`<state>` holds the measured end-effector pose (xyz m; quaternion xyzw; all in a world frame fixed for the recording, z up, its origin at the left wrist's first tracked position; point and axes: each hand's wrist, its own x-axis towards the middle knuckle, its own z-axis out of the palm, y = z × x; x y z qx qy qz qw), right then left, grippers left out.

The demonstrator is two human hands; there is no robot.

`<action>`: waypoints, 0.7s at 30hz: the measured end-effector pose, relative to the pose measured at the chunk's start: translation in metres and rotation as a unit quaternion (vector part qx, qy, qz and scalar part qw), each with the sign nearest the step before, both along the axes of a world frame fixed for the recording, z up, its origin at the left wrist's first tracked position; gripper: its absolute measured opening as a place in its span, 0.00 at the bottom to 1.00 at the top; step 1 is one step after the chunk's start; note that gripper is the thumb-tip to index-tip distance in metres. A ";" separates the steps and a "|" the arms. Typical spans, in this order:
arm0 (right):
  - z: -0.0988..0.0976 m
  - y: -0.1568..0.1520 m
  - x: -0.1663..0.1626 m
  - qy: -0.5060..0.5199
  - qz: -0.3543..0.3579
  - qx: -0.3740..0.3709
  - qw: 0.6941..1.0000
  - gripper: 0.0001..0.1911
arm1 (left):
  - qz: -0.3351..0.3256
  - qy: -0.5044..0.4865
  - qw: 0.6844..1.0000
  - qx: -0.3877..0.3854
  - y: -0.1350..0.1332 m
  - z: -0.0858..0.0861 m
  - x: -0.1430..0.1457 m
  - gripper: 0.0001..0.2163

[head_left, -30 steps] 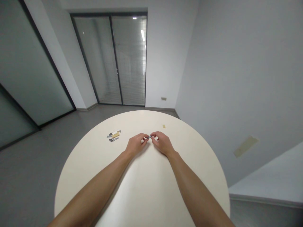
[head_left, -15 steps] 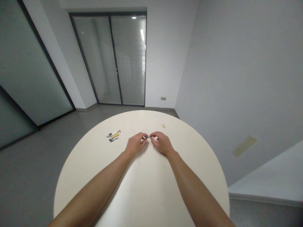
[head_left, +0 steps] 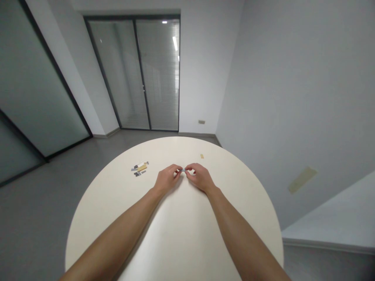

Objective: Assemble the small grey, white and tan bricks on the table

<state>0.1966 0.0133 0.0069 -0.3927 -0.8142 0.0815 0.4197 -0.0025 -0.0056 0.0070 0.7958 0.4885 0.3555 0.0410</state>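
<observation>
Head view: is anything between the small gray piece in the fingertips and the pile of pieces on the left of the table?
Yes, the left hand does. It pinches the small gray piece together with the right hand and lies directly between that piece and the pile of small gray and tan pieces. No other object shows between them.

**Little in the way on the round table**

Passage past the left hand [head_left: 167,178] narrowed by a small pile of flat pieces [head_left: 140,168] lying near it. Passage past the right hand [head_left: 200,177] left open toward one lone tan piece [head_left: 202,156], well ahead, near the table [head_left: 187,230] edge.
</observation>
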 end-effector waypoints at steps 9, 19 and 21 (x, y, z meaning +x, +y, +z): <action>-0.001 0.001 0.000 0.001 -0.007 -0.001 1.000 0.08 | -0.003 0.016 1.000 0.006 0.002 -0.002 0.000 0.10; -0.001 0.001 0.000 -0.004 -0.011 -0.001 1.000 0.08 | -0.006 0.008 1.000 0.003 0.003 -0.004 -0.002 0.12; -0.001 0.001 0.000 -0.002 -0.010 0.001 1.000 0.07 | -0.010 0.004 1.000 0.004 0.003 -0.004 -0.002 0.12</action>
